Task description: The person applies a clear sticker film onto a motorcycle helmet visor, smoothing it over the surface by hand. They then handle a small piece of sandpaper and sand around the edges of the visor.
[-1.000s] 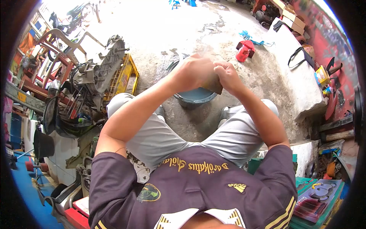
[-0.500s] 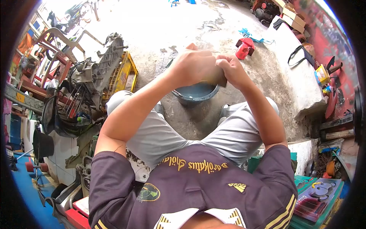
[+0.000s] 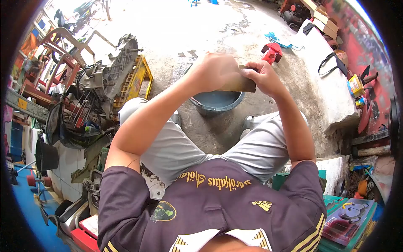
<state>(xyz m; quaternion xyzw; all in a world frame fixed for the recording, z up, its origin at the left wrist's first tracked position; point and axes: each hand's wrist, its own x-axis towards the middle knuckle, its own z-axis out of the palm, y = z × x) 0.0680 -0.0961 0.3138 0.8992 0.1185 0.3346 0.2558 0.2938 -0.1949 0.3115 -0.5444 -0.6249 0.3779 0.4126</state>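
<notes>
My left hand (image 3: 213, 72), smeared by motion, is closed over the left part of a flat brown sheet (image 3: 243, 85). At the sheet's right end, my right hand (image 3: 265, 77) pinches it, with the thumb lying along the near face. The sheet is thin, with straight edges and a darker lower border; its material I cannot make out. Both hands are raised in front of me, above a dark bucket (image 3: 216, 110) that holds greyish water. Part of the bucket's far rim is hidden behind my hands and the sheet.
A red object (image 3: 272, 53) and a blue cloth-like piece (image 3: 272, 38) lie on the concrete floor beyond my right hand. To the left, a metal engine casing (image 3: 98, 80) rests by a yellow crate (image 3: 140, 80). A white ledge (image 3: 325, 90) runs along the right.
The brown sheet has turned so that more of its face shows between my hands. My right hand has shifted slightly right and down. My left hand is still blurred.
</notes>
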